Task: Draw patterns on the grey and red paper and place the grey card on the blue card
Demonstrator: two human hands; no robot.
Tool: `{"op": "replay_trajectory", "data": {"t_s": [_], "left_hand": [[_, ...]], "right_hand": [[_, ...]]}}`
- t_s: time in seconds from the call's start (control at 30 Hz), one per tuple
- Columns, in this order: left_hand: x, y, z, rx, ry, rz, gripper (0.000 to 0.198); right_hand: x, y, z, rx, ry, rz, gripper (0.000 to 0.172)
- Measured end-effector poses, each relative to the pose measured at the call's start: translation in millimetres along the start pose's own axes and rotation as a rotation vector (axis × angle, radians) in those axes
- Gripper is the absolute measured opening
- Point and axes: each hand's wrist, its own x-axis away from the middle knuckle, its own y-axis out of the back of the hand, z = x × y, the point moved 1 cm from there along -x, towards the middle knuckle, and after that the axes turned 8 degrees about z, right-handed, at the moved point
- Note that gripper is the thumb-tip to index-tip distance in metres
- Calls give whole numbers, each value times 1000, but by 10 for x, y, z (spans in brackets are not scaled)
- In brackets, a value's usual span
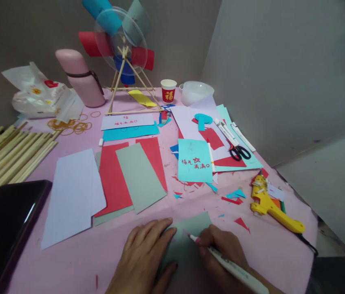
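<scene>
A grey-green sheet of paper (187, 261) lies at the table's near edge. Flat on its left side rests my left hand (143, 253), fingers stretched out and pressing the sheet. My right hand (221, 249) is closed round a white marker pen (233, 271), whose pinkish tip points at the upper middle of the sheet. Whether the tip touches the paper I cannot tell. Beyond my hands lies a light-blue card (195, 173) with red handwriting and a star. Red paper (114, 175) and a grey strip (142, 177) lie to its left, beside white sheets (71, 192).
A yellow glue gun (270, 204) lies right, near scissors (239, 152) and paper scraps (235, 195). Left are a dark tablet (4, 228) and wooden sticks (19, 157). Behind stand a stick-framed wheel (123, 61), a pink bottle (83, 79), a paper cup (169, 91) and a bowl (195, 93).
</scene>
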Motion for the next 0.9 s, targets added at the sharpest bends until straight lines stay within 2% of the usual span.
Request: {"op": "replay_trajectory", "data": {"t_s": [0.13, 0.4, 0.57, 0.7, 0.8, 0.9], "left_hand": [[-3, 6, -5, 13, 10, 7, 49], [-15, 7, 3, 27, -12, -27, 49], [-29, 56, -29, 32, 27, 10, 47], [-14, 20, -8, 25, 14, 21, 48], [-3, -18, 13, 15, 1, 3, 50], [3, -34, 19, 7, -7, 4, 50]], "right_hand": [[-35, -72, -4, 16, 72, 25, 9], [-70, -153, -5, 106, 56, 67, 10], [-63, -74, 4, 102, -43, 23, 11], [-65, -8, 21, 76, -118, 0, 12], [-54, -15, 7, 84, -95, 7, 11], [-33, -59, -18, 105, -10, 22, 11]]}}
